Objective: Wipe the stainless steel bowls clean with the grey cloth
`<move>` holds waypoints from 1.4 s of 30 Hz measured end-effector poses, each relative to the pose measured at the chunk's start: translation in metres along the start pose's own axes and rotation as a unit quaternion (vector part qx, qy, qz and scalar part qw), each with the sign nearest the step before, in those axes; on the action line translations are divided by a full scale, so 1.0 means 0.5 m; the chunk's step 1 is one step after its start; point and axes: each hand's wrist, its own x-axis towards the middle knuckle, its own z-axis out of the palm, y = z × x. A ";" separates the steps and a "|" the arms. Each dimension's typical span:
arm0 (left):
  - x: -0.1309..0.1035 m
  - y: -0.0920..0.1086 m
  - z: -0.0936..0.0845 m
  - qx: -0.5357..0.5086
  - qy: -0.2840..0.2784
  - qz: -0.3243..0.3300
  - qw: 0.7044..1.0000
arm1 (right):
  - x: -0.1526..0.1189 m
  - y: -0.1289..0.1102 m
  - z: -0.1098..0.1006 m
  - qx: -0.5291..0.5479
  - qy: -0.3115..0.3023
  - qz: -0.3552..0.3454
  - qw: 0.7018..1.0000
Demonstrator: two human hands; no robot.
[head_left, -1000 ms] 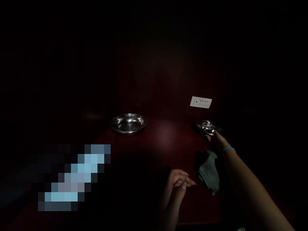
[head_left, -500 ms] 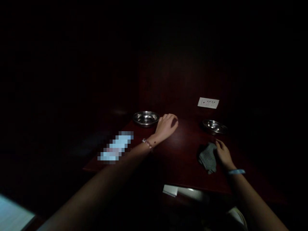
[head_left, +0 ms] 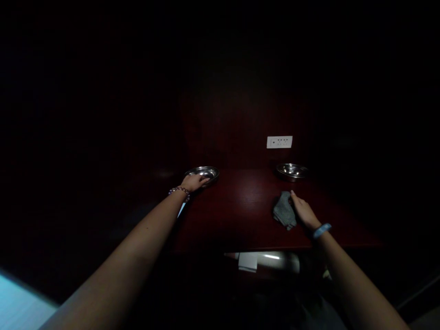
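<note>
At the back left of the dark red tabletop (head_left: 240, 215) is a shallow metal bowl (head_left: 212, 173). My left hand (head_left: 193, 182), a beaded bracelet at its wrist, is on the bowl's near side, its fingers bent over the rim; the fingertips are partly hidden. On the right, a crumpled grey-green cloth (head_left: 284, 211) lies on the table. Beside its right edge rests my right hand (head_left: 304, 211), with a blue band at the wrist. Its index finger is stretched forward, and no grip on the cloth shows.
A second metal bowl (head_left: 292, 172) stands at the back right, below a white wall socket (head_left: 279, 142). Past my left forearm peeks a bright flat object (head_left: 181, 209). Under the table's front edge show a small white block (head_left: 247, 261) and a pale rounded object (head_left: 280, 260). The surroundings are very dark.
My left hand has moved left from the middle of the table onto the left bowl. My right hand stays beside the cloth. The view has shifted and levelled a little.
</note>
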 end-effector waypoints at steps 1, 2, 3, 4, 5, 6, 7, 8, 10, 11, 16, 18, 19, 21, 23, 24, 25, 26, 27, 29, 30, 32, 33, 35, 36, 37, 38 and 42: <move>-0.002 0.000 0.001 -0.013 -0.002 0.006 1.000 | 0.001 0.001 0.000 0.000 -0.001 -0.003 1.000; -0.003 0.000 0.001 -0.025 -0.005 0.012 1.000 | 0.002 0.002 0.001 0.003 0.000 -0.006 1.000; -0.003 0.000 0.000 -0.035 -0.009 0.017 0.999 | 0.003 0.003 0.001 0.008 0.001 -0.009 1.000; -0.003 0.000 -0.001 -0.043 -0.013 0.022 0.999 | 0.004 0.005 0.001 0.014 0.004 -0.010 1.000; -0.002 0.000 -0.002 -0.049 -0.014 0.025 0.998 | 0.004 0.006 0.001 0.017 0.006 -0.009 1.000; -0.001 -0.001 -0.003 -0.055 -0.014 0.026 0.998 | 0.004 0.006 0.001 0.017 0.008 -0.008 1.000; 0.001 -0.003 -0.005 -0.062 -0.012 0.026 0.998 | 0.004 0.007 0.000 0.015 0.008 -0.007 1.000; 0.003 -0.006 -0.006 -0.067 -0.007 0.024 0.997 | 0.003 0.006 0.000 0.013 0.005 -0.008 1.000; 0.006 -0.013 -0.011 -0.079 0.006 0.018 0.997 | 0.001 0.004 -0.002 0.008 -0.003 -0.011 1.000; 0.008 -0.017 -0.013 -0.085 0.011 0.017 0.996 | -0.001 0.002 -0.002 0.008 -0.003 -0.011 1.000; 0.012 -0.030 -0.035 -0.107 0.038 0.029 0.993 | -0.006 -0.004 -0.003 0.005 0.008 -0.003 1.000; 0.010 -0.028 -0.043 -0.116 0.056 0.037 0.991 | -0.005 -0.005 -0.003 0.002 0.008 -0.007 1.000; 0.008 -0.026 -0.046 -0.123 0.063 0.043 0.989 | -0.005 -0.005 -0.002 -0.001 0.008 -0.010 1.000; 0.004 -0.021 -0.050 -0.142 0.069 0.052 0.986 | -0.004 -0.005 -0.002 -0.008 0.005 -0.013 1.000; 0.000 -0.017 -0.051 -0.156 0.068 0.059 0.984 | -0.004 -0.006 -0.002 -0.014 0.003 -0.013 1.000; -0.002 -0.016 -0.052 -0.159 0.070 0.064 0.983 | -0.005 -0.007 -0.001 -0.015 0.002 -0.013 1.000; -0.003 -0.015 -0.052 -0.159 0.075 0.071 0.982 | -0.005 -0.008 -0.001 -0.015 0.002 -0.012 1.000; -0.003 -0.014 -0.052 -0.157 0.085 0.079 0.981 | -0.006 -0.009 -0.001 -0.015 0.003 -0.012 1.000; -0.003 -0.014 -0.053 -0.152 0.096 0.084 0.980 | -0.007 -0.010 -0.002 -0.016 0.004 -0.012 1.000; -0.003 -0.014 -0.056 -0.140 0.113 0.086 0.980 | -0.008 -0.012 -0.002 -0.018 0.006 -0.014 1.000; -0.003 -0.014 -0.057 -0.135 0.118 0.084 0.980 | -0.008 -0.012 -0.002 -0.019 0.007 -0.015 1.000; -0.004 -0.015 -0.063 -0.126 0.127 0.080 0.981 | -0.008 -0.011 -0.001 -0.019 0.008 -0.017 1.000; -0.005 -0.014 -0.067 -0.123 0.137 0.078 0.980 | -0.007 -0.010 -0.001 -0.020 0.007 -0.019 1.000; -0.007 -0.008 -0.079 -0.124 0.177 0.070 0.974 | -0.006 -0.007 0.001 -0.023 0.003 -0.021 1.000; -0.008 0.000 -0.086 -0.126 0.201 0.066 0.969 | -0.005 -0.007 0.001 -0.025 0.000 -0.021 0.999; -0.010 0.010 -0.095 -0.130 0.225 0.064 0.964 | -0.006 -0.007 0.002 -0.024 -0.002 -0.020 1.000; -0.012 0.026 -0.104 -0.133 0.244 0.067 0.958 | -0.007 -0.009 0.002 -0.018 0.002 -0.018 1.000; -0.045 0.132 -0.127 -0.133 0.283 0.127 0.941 | -0.024 -0.029 0.002 0.055 0.065 -0.026 0.996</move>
